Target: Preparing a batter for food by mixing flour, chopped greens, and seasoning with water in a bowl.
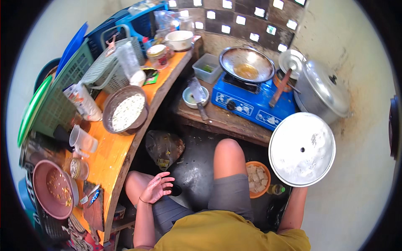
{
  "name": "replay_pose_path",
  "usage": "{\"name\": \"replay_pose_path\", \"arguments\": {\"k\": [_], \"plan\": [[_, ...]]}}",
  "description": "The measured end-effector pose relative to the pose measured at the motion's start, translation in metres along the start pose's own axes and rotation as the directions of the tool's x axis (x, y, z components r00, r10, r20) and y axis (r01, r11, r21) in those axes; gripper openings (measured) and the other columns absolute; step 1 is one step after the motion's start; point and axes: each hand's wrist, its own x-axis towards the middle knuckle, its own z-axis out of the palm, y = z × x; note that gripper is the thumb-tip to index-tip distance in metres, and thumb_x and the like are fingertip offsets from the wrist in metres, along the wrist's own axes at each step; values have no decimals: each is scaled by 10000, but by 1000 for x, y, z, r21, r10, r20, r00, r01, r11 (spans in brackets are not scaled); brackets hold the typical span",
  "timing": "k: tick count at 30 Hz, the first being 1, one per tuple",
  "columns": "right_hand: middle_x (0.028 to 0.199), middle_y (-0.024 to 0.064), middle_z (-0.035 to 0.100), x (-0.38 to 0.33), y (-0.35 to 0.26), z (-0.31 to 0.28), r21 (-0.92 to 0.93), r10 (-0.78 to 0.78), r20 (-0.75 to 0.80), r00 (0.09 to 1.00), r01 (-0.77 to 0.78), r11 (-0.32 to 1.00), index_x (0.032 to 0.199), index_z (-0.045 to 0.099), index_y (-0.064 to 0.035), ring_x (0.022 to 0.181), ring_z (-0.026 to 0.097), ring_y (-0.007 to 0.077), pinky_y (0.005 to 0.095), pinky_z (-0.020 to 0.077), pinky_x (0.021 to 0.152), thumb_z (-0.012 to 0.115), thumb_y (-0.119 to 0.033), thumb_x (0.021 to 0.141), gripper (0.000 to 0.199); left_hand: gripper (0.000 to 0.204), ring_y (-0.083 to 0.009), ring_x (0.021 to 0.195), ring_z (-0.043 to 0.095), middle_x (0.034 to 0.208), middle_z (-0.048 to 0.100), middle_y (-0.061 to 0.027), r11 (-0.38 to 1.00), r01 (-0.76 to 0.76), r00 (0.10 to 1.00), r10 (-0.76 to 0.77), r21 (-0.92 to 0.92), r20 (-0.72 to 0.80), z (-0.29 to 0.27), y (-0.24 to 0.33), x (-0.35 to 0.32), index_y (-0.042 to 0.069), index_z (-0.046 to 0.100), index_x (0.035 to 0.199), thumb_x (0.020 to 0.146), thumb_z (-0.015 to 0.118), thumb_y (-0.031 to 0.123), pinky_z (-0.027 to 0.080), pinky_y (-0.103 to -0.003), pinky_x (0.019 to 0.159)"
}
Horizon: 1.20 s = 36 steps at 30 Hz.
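Note:
My left hand point(155, 189) hovers over my left knee, palm up, fingers apart and holding nothing. My right forearm point(294, 207) rises at the right to a round silvery metal lid point(289, 142), which is held up with its inner face showing. The lid hides the fingers of that hand. Beyond it, a blue gas stove point(247, 100) carries a dark wok point(268, 67) with a little yellowish oil point(246, 71) in it. An orange bowl of pale cut blocks point(256, 178) sits on the floor between my right leg and the lid.
A wooden counter point(111, 154) on the left holds a brown pot of white mixture point(127, 112), a measuring cup point(86, 140), jars and baskets. Near the stove are a lidded aluminium pot point(322, 92), a wooden-handled tool point(279, 90), a knife point(202, 112) across a small bowl, and a plastic tub point(205, 74).

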Motion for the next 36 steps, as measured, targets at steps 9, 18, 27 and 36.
{"name": "replay_pose_path", "arguments": {"k": [9, 18, 27, 36], "plan": [[1131, 69, 681, 214, -193, 196, 191, -383, 124, 915, 357, 915, 1272, 636, -69, 1001, 646, 144, 321, 537, 869, 557, -113, 1000, 287, 602, -222, 1156, 607, 1380, 539, -155, 998, -45, 997, 47, -34, 64, -14, -6, -10, 87, 385, 1462, 988, 634, 363, 560, -398, 926], [1019, 106, 709, 356, -354, 387, 164, -750, 199, 630, 733, 660, 1191, 701, -79, 830, 681, 180, 341, 566, 747, 538, -119, 983, 267, 560, -219, 1169, 602, 1404, 526, -169, 991, -96, 987, 106, -91, 118, -26, -4, -12, 75, 384, 1461, 1005, 618, 299, 555, -400, 939], [871, 183, 716, 446, -390, 547, -272, -727, 603, 328, 941, 200, 1016, 781, -164, 876, 710, 342, 433, 557, 778, 615, -8, 844, 286, 647, -240, 1198, 586, 1433, 494, -179, 991, -103, 985, 113, -82, 133, -32, -2, -10, 74, 363, 1482, 971, 655, 343, 535, -411, 975], [958, 118, 751, 495, -378, 620, -499, -545, 716, 436, 866, 37, 921, 807, -207, 964, 715, 314, 420, 568, 852, 723, -143, 770, 185, 677, -227, 1241, 543, 1452, 465, -159, 991, -123, 982, 129, -55, 136, -33, 3, -18, 95, 338, 1511, 979, 639, 387, 513, -402, 999]]}}
